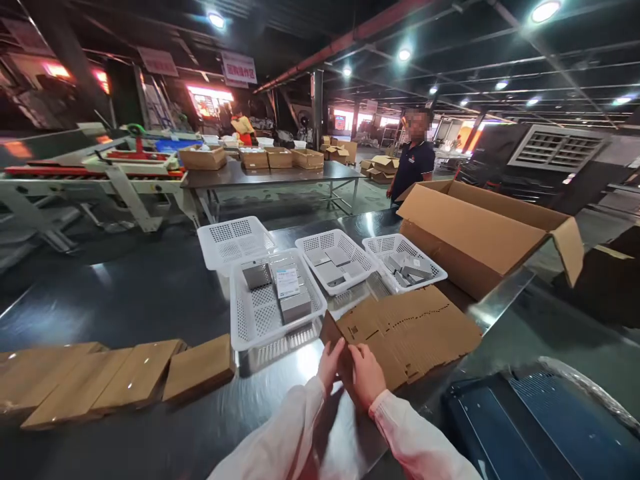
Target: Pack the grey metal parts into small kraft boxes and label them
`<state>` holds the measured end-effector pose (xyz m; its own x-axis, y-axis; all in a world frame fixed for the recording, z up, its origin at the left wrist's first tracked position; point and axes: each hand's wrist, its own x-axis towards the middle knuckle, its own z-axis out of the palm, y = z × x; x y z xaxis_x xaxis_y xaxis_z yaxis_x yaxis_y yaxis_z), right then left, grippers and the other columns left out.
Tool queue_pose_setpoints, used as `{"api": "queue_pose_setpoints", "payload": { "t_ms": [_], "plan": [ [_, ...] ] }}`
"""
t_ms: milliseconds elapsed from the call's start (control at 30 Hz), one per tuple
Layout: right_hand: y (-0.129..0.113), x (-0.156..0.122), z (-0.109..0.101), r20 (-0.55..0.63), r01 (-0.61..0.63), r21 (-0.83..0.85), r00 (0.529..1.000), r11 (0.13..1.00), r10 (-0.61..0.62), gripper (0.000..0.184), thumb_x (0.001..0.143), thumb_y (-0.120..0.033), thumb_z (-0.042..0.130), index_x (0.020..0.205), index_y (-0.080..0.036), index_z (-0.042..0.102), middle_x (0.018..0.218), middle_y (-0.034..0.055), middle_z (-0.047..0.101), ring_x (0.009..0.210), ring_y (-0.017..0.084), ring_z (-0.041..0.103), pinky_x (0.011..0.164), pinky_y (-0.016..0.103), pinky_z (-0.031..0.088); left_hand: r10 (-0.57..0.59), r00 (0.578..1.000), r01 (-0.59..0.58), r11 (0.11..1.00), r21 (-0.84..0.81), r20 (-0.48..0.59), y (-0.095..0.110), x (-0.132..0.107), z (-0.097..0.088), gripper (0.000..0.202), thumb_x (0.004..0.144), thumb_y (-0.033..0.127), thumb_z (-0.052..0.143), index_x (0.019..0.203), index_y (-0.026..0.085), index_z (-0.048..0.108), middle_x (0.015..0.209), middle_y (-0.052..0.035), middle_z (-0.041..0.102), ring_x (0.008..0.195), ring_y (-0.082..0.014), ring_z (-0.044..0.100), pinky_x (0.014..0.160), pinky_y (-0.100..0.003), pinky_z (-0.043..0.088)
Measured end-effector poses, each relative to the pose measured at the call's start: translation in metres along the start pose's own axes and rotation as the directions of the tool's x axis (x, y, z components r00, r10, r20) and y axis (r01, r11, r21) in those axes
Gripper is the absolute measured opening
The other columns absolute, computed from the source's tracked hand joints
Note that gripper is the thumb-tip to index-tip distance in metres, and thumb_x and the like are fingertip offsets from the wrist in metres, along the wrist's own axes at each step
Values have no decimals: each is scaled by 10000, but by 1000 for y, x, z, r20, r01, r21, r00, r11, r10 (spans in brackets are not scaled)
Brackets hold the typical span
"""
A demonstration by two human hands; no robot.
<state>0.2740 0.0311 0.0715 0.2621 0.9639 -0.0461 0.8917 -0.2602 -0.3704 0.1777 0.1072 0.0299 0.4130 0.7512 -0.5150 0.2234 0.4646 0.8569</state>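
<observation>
My left hand (330, 365) is closed on the near left edge of a brown cardboard box (407, 330), where a narrow panel stands upright. Just to its right, my right hand (367, 375) grips the same edge, fingers bent over the cardboard. The box looks partly folded; its broad upper panel has a perforated line and lies to the right and beyond my hands. What the undersides of my fingers touch is hidden. Close beyond my left hand stands a white plastic basket (243, 325) holding several grey boxes (295, 307) and a white-labelled packet (287, 283).
Two more white baskets (334, 290) (440, 272) hold grey boxes, and another basket (235, 243) stands behind. Flat brown cartons (200, 370) line the table's left. A large open carton (475, 227) is at the right, a dark blue bin (545, 427) below. A person (415, 160) stands beyond.
</observation>
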Motion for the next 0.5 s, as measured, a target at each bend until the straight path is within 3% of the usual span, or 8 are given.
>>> {"api": "queue_pose_setpoints", "payload": {
  "t_ms": [100, 200, 300, 367, 433, 500],
  "plan": [
    [-13, -7, 9, 53, -15, 365, 999, 931, -5, 409, 851, -76, 452, 1229, -192, 557, 1176, 105, 651, 1059, 209, 633, 957, 332, 475, 48, 994, -52, 998, -40, -101, 11, -4, -16, 667, 934, 532, 508, 1508, 267, 297, 1456, -124, 509, 1078, -212, 657, 732, -259, 553],
    [-24, -19, 39, 104, -47, 675, 994, 736, -32, 449, 763, -138, 597, 1189, -246, 504, 1008, 26, 644, 862, 173, 638, 788, 302, 506, 27, 992, -37, 996, -83, -122, 7, -18, -41, 699, 859, 424, 639, 1484, 299, 351, 1376, -103, 572, 1020, -220, 670, 662, -266, 539],
    [-29, -27, 76, 308, -244, 834, 950, 495, -50, 508, 693, -293, 715, 1134, -242, 468, 803, -45, 566, 638, 123, 542, 607, 261, 452, -79, 995, 67, 982, -177, -65, -5, -32, -67, 727, 831, 406, 654, 1484, 351, 339, 1329, -77, 592, 989, -202, 674, 622, -250, 515],
    [-26, -29, 92, 406, -351, 846, 912, 402, -56, 480, 685, -402, 714, 1066, -221, 485, 741, -58, 530, 585, 109, 503, 570, 252, 428, -130, 992, 126, 972, -199, -6, -8, -37, -80, 726, 831, 404, 643, 1484, 375, 329, 1336, -61, 588, 1011, -191, 664, 637, -244, 513],
    [-19, -28, 94, 367, -331, 851, 930, 409, -10, 470, 717, -424, 655, 1107, -206, 510, 809, -16, 572, 651, 137, 558, 608, 279, 469, -143, 989, 145, 982, -121, 22, -3, -38, -89, 696, 853, 400, 598, 1491, 364, 322, 1330, -65, 598, 1038, -207, 656, 646, -262, 523],
    [-11, -25, 83, 143, -149, 825, 988, 546, 53, 519, 751, -342, 581, 1244, -196, 510, 1017, 71, 628, 886, 200, 630, 782, 358, 522, -75, 997, 76, 983, 170, -10, 8, -37, -97, 644, 892, 336, 508, 1508, 286, 324, 1279, -106, 634, 1026, -232, 664, 649, -293, 530]
  ]
}}
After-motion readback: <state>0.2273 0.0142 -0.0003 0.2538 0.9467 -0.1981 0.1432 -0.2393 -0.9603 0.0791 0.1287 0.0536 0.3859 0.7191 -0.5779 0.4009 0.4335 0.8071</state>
